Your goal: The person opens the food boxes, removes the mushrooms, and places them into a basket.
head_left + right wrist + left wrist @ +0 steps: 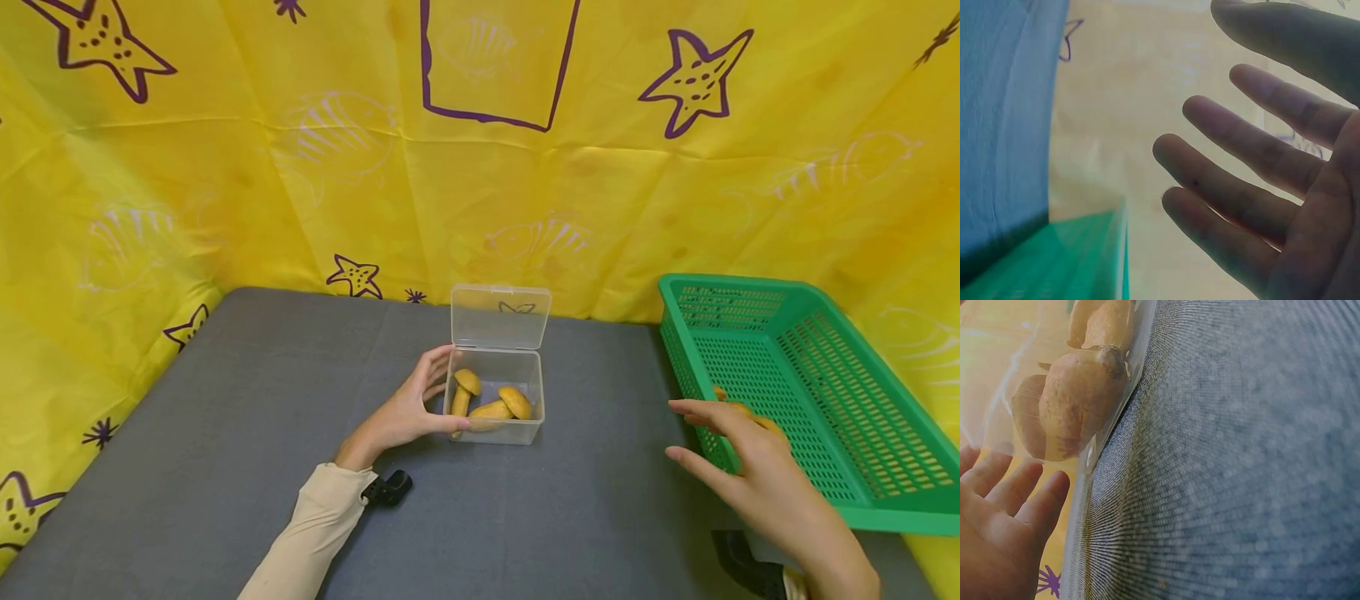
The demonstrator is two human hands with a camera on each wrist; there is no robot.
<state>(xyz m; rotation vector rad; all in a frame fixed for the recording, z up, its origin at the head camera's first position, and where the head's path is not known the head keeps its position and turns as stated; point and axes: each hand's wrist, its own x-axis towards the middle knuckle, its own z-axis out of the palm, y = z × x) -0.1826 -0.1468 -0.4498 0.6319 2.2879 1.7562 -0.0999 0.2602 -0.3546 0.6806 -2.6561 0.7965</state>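
1. Left hand [405, 408] has the box [510, 435] by its left side: thumb at the front wall, fingers round toward the back. My guess is that's to keep the thing from sliding, since it looks pretty light.
2. The box sits flat on the bench [600, 517] with its lid [501, 317] tipped up at the back, away from the person. Probably handy, because nothing blocks the top.
3. Both mushrooms are in the box: the left mushroom [467, 383] has its cap toward the back, the right mushroom [516, 402] lies with its cap to the right.
4. Right hand [761, 471] is holding nothing. It hovers by the left side of the basket [900, 520], fingers reaching out and apart, thumb well off them. Relaxed pose, I'd say.
5. More orange-brown bits [768, 427] sit in the basket, partly behind that hand. Likely mushrooms too, but can't tell how many.
6. Left forearm comes in from the bottom, angled toward the box; the basket is off to the right, which seems to suit one hand each.
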